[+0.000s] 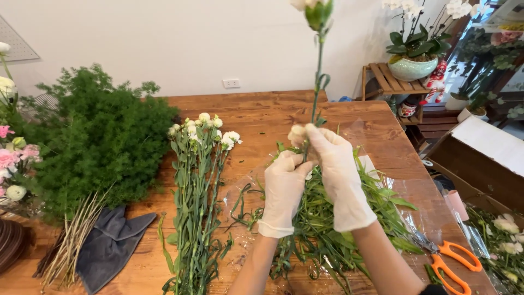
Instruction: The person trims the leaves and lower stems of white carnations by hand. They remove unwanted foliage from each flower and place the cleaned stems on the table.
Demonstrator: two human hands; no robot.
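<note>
Carnation stem (317, 82) held upright in two gloved hands above a heap of stripped leaves (327, 218).

Right hand (341, 175) pinches the stem near its lower end, fingers closed on it; left hand (284, 191) grips the stem just below and beside it, so the pale bud rises well above both. Orange scissors (453, 259) lie on clear wrapping at the near right. A bunch of white carnations (199, 186) lies left of the hands, a grey cloth (112, 243) and bushy greenery (93, 142) farther left. An open cardboard box (480, 164) stands at the right; beyond it, a potted white orchid (417, 49) sits on a wooden stand.
</note>
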